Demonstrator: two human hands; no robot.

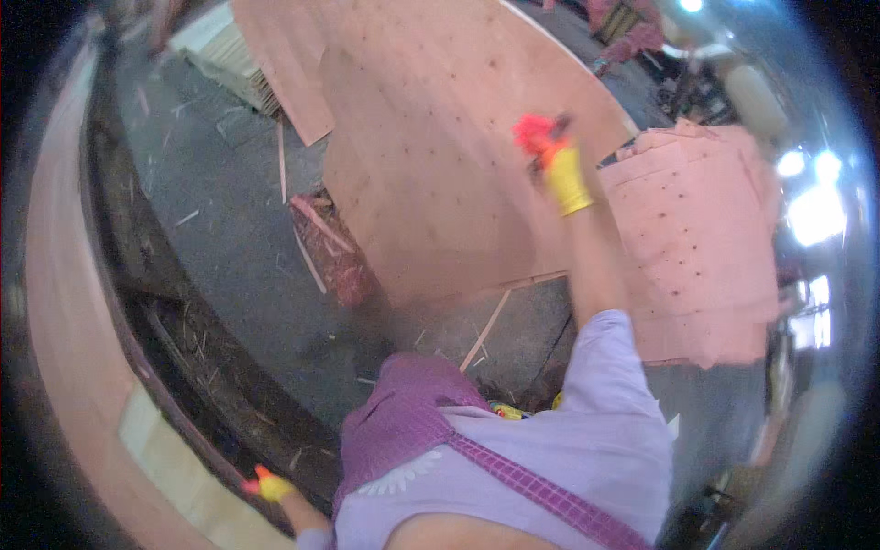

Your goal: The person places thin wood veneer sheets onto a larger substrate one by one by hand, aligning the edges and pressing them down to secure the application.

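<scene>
My right hand (552, 156), in a red and yellow glove, is stretched out over a large pale-brown wood veneer sheet (431, 165). Its fingers are closed around something small and dark, which motion blur keeps me from making out. Down at the lower left is my left hand (269, 486), gloved the same way, beside the edge of a long pale board surface (174, 458). That hand is small in view and its fingers are not clear enough to read.
Pinkish veneer sheets (687, 238) are stacked at the right. A bundle of pale sheets (229, 69) lies at the far left. Wood strips (486, 330) and scraps litter the grey floor (211, 183), near a reddish crumpled bag (335, 247). Machinery (701, 96) stands at the far right.
</scene>
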